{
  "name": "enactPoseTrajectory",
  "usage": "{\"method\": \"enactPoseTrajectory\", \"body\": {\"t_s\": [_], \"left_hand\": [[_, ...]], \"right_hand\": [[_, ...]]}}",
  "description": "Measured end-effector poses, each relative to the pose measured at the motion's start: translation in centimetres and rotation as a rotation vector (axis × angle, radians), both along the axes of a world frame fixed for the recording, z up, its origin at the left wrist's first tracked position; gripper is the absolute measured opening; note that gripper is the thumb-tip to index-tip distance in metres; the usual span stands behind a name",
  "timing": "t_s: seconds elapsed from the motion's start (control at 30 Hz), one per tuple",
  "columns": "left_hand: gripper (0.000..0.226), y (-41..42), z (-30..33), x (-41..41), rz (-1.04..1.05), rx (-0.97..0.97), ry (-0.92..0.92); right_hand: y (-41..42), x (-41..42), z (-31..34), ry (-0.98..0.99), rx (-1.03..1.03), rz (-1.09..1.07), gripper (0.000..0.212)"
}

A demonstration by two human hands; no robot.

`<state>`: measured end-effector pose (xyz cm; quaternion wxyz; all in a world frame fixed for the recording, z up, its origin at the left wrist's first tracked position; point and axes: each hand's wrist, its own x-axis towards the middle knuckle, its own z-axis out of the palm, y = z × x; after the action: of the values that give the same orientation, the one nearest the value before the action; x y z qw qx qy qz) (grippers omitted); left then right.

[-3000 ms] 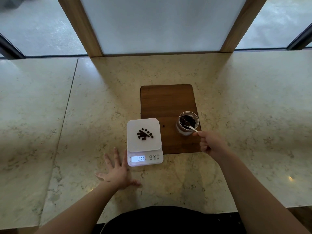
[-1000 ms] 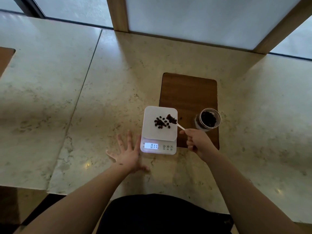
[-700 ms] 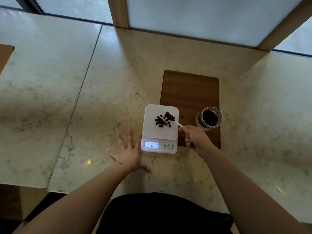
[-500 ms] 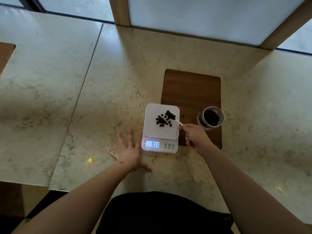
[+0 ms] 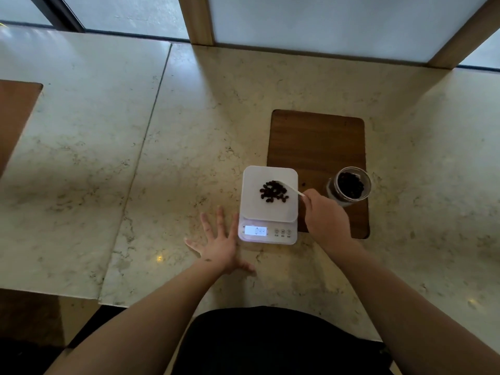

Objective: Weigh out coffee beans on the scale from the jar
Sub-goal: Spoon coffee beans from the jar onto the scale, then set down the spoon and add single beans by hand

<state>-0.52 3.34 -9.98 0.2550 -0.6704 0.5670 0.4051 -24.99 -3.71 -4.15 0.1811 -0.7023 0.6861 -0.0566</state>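
A white digital scale sits on the stone counter with a small pile of dark coffee beans on its platform and a lit display at the front. My right hand grips a white spoon whose bowl lies over the bean pile. An open glass jar with beans inside stands on a brown wooden board, just right of the scale. My left hand rests flat on the counter with fingers spread, beside the scale's front left corner.
A single stray bean lies on the board between scale and jar. Another wooden board's edge shows at the far left. Wooden window posts rise behind the counter, whose front edge runs near my body.
The spoon carried beans from the jar to the scale and tipped them onto the pile, which has grown. The display reading has changed from 0.11. My left hand stayed put.
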Motion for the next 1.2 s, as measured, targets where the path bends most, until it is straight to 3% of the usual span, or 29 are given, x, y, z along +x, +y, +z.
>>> {"method": "enactPoseTrajectory", "body": {"t_s": [0.13,0.33,0.43,0.7,1.2], "left_hand": [[0.161,-0.1,0.0,0.1,0.011,-0.019,-0.003],[0.159,-0.1,0.7,0.1,0.015,-0.010,0.000],[0.158,-0.1,1.1,0.0,0.012,0.007,0.004],[0.158,-0.1,1.1,-0.2,0.003,0.016,-0.027],[0.158,-0.1,1.8,-0.3,-0.011,0.034,-0.016]], "right_hand": [[0.6,0.4,1.0,0.052,-0.132,0.014,0.023],[4.3,-0.9,0.6,-0.406,-0.026,-0.243,0.021],[7.9,-1.7,-0.5,-0.531,0.074,-0.317,0.022],[14.8,-2.9,-3.5,-0.535,0.212,-0.381,0.025],[10.6,-4.4,-4.5,-0.437,0.234,-0.620,0.029]]}}
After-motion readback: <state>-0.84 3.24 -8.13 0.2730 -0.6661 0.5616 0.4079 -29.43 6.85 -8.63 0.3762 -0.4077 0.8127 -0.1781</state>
